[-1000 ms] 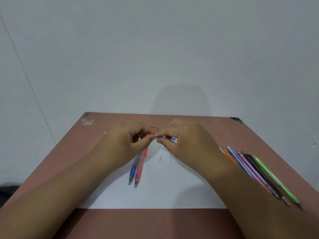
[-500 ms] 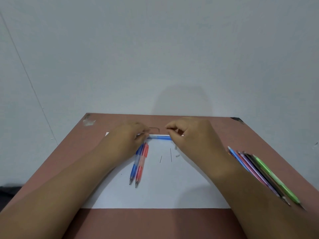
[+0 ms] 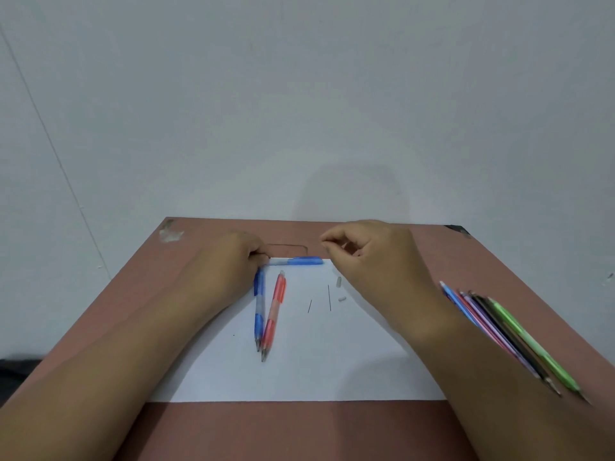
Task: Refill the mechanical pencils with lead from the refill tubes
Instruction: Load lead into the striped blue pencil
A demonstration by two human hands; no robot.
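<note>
Blue pencil (image 3: 296, 261) lies crosswise at the far edge of the paper (image 3: 299, 371), long axis left-right; left hand (image 3: 233, 261) grip pinches its left end, right hand (image 3: 369, 257) hovers loosely curled, empty, just beyond its right end, nearer the loose leads (image 3: 328, 297)

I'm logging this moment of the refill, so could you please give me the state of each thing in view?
left hand: holds one end of the blue pencil at the sheet's far edge
right hand: raised, fingers curled, contents unclear
blue pencil: lying crosswise
blue and red pencils: lying side by side
two leads: loose on paper
coloured pencils: lying bunched
</note>
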